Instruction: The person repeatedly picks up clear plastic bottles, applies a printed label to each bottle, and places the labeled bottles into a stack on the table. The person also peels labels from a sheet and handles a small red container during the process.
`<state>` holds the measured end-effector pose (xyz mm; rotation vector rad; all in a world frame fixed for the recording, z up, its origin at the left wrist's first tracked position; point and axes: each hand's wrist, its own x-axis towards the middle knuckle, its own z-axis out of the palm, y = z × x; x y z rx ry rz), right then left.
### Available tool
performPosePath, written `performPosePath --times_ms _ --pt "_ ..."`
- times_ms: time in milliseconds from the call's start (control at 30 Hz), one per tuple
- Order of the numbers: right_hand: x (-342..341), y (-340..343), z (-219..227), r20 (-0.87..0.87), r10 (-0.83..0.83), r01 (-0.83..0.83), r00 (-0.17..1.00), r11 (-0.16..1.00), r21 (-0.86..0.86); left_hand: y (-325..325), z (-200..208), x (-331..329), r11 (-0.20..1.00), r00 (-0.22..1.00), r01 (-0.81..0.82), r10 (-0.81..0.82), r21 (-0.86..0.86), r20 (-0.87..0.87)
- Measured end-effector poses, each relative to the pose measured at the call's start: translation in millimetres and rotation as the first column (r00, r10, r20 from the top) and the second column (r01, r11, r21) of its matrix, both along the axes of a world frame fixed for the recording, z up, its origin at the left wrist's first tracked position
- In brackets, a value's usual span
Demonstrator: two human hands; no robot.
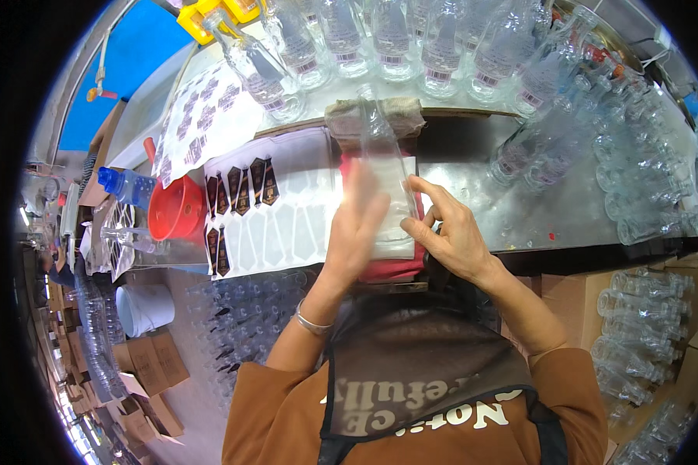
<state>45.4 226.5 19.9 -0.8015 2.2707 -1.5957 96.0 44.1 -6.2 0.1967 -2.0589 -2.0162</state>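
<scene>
A clear glass bottle (380, 138) lies on its side in front of me, its neck resting on a rolled beige cloth (345, 122). Under its body is a white sheet or cloth over a red pad (395, 270). My right hand (456, 232) grips the bottle's near end, thumb and fingers at its right side. My left hand (354, 229) is against the bottle's left side, its fingers smeared by motion. Beside that hand lies a sheet of dark tie-shaped labels (262, 183); several blank tie-shaped outlines show on it.
Upright labelled bottles (392, 46) line the back of the table. More glass bottles (636, 178) crowd the right side. At left stand a red bowl (177, 209), a blue-capped bottle (124, 186) and another label sheet (209, 108). Bottles and boxes (163, 360) are on the floor.
</scene>
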Motion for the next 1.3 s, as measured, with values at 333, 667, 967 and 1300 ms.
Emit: performPosePath --times_ms 333,667,967,1300 --pt "7 -1 -2 0.176 -0.006 0.005 0.984 1.0 0.004 3 37 30 0.658 0.975 -0.05 -0.131 -0.752 -0.18" --pt "11 -3 -11 -0.012 -0.105 0.105 0.994 0.994 -0.022 -2 13 27 0.735 0.969 -0.161 -0.009 -0.659 -0.247" --pt "17 1 -9 -0.042 -0.073 0.074 0.996 0.997 0.01 -7 -2 30 0.686 0.978 -0.118 -0.044 -0.718 -0.202" --pt "19 1 -11 -0.008 -0.054 0.054 0.999 0.998 0.022 -4 -7 35 0.728 0.965 -0.127 -0.065 -0.673 -0.252"
